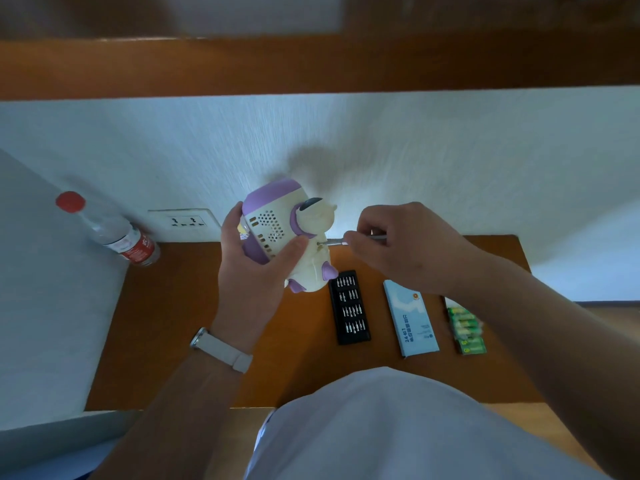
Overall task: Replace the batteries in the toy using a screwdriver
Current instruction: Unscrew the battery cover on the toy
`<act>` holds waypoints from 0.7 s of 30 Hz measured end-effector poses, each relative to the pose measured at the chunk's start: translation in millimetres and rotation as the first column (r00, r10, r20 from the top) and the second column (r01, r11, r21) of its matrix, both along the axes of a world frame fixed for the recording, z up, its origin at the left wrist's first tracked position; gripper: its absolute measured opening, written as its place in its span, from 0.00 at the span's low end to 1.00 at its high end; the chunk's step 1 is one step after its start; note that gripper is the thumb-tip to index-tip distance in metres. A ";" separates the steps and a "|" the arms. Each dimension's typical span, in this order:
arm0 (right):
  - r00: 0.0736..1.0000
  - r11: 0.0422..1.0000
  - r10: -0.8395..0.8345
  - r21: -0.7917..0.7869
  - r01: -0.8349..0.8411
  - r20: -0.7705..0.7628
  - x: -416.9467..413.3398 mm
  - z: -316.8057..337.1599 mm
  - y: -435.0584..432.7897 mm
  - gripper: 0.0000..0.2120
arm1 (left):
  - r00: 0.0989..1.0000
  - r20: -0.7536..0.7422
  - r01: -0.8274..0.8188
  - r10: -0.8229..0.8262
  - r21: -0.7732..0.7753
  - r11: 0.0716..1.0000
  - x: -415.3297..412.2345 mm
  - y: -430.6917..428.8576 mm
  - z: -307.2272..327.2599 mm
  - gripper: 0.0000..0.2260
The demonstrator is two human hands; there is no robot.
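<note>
The wooden table (180,323) lies below both hands. Above it the left hand (252,271) holds up the white and purple toy (277,223), with its thumb pressed on the vented panel and its fingers wrapped round the far side. A plastic bottle (117,233) with a red cap stands well to the left of that hand, against the wall. Below the right hand (405,247) a light blue box (410,318) lies on the table. A black tray of bits (349,308) is beside the box, towards the left hand, and green batteries (465,329) lie by the right forearm. The right hand's fingers are curled round a thin metal screwdriver (334,241). Its tip meets the toy's body just beside the left thumb.
</note>
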State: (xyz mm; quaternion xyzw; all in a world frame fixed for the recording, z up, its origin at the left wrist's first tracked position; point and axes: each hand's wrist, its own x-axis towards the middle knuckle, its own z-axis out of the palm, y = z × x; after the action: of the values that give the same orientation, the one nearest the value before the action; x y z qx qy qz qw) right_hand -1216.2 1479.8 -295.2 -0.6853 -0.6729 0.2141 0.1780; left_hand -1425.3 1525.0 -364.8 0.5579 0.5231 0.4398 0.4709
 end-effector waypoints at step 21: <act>0.988 0.991 0.129 -0.035 -0.133 -0.089 16.9 0.5 -19.1 0.18 | 0.988 -0.098 -0.126 0.120 -0.054 0.991 11.6 -44.1 7.8 0.38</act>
State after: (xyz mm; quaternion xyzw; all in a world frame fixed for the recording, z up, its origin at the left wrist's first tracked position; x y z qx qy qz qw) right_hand -1199.3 1460.6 -294.6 -0.6333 -0.7037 0.2684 0.1784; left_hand -1413.7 1480.9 -357.0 0.5305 0.5911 0.4252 0.4340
